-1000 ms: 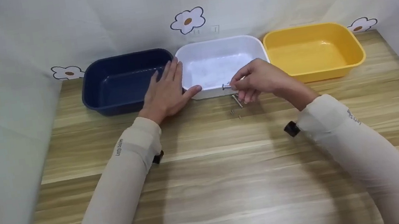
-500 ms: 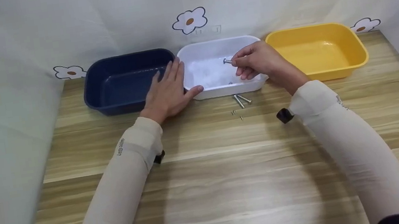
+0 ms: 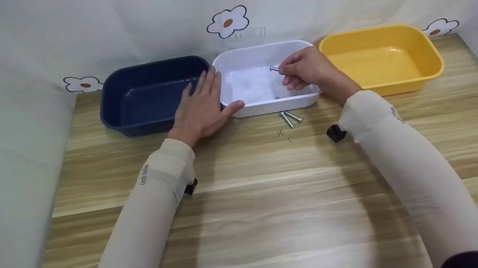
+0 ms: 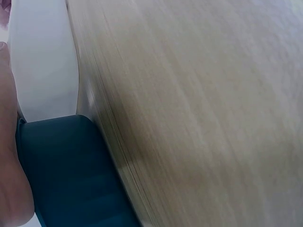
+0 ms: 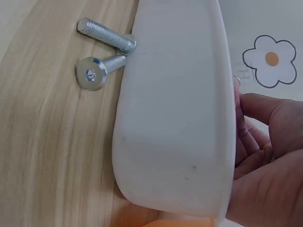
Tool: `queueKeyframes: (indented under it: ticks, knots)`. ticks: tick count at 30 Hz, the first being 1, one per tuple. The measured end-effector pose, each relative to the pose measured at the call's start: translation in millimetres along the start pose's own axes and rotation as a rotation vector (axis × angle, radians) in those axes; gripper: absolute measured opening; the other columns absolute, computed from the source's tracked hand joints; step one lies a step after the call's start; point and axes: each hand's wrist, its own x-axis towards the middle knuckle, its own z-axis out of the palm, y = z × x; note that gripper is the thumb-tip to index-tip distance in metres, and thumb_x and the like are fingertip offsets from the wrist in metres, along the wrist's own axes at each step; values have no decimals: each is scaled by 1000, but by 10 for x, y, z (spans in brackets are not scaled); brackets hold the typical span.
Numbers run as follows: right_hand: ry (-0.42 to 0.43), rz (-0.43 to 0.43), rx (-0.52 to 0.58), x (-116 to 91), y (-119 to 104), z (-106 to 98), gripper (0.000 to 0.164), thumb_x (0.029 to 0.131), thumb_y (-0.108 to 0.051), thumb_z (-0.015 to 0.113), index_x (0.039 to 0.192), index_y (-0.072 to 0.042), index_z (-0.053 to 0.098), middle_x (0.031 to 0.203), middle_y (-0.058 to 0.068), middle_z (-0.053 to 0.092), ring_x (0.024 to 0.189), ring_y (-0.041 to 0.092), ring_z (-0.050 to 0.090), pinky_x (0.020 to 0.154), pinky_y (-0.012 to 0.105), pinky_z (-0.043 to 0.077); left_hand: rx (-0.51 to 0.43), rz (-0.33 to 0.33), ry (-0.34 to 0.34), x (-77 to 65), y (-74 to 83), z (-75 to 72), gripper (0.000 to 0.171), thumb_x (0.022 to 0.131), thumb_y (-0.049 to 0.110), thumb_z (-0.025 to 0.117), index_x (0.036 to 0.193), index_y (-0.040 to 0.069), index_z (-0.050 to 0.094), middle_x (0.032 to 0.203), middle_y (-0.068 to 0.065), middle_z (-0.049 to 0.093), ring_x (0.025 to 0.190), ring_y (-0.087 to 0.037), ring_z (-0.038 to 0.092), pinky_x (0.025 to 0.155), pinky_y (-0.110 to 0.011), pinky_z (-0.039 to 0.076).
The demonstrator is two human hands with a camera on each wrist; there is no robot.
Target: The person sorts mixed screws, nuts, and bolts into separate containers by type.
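Note:
A silver bolt (image 3: 274,68), its head pointing left, is pinched between thumb and fingers of my right hand (image 3: 304,68) over the inside of the white bin (image 3: 272,107). That bin's wall hides most of the pinch in the right wrist view. With fingers straight and spread, my left hand (image 3: 200,109) rests where the navy bin (image 3: 145,129) and white bin meet, thumb along the white rim. On the table in front lie two large bolts (image 5: 100,34), touching the white bin's base in the right wrist view. Several tiny screws (image 3: 280,133) lie nearer me.
A yellow bin (image 3: 401,88) stands right of the white one, completing a row along the wall curtain (image 3: 157,19). All stand on a wood-grain table (image 3: 269,218). A small bit of metal (image 3: 277,97) shows inside the white bin near its front wall.
My right hand has carried the bolt from the white bin's front edge up and back to over its inside, uncovering the second large bolt on the table. My left hand has stayed put.

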Motion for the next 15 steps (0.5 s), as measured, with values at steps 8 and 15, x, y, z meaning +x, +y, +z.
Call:
queueKeyframes:
  ticks: [8, 15]
  knots:
    - [-2, 16, -13, 33, 2, 33, 28, 97, -14, 60, 117, 6, 64, 66, 2, 67, 51, 9, 63, 53, 23, 56, 4, -2, -6, 8, -3, 5, 99, 89, 79, 23, 157, 12, -2, 164, -2, -9, 151, -21, -6, 120, -53, 5]
    - [0, 30, -8, 27, -13, 36, 29, 97, -16, 60, 118, 4, 64, 68, 3, 67, 52, 10, 64, 56, 24, 57, 8, -5, -8, 10, -2, 7, 100, 88, 80, 21, 157, 12, -2, 164, -2, -10, 151, -21, -6, 120, -53, 5]
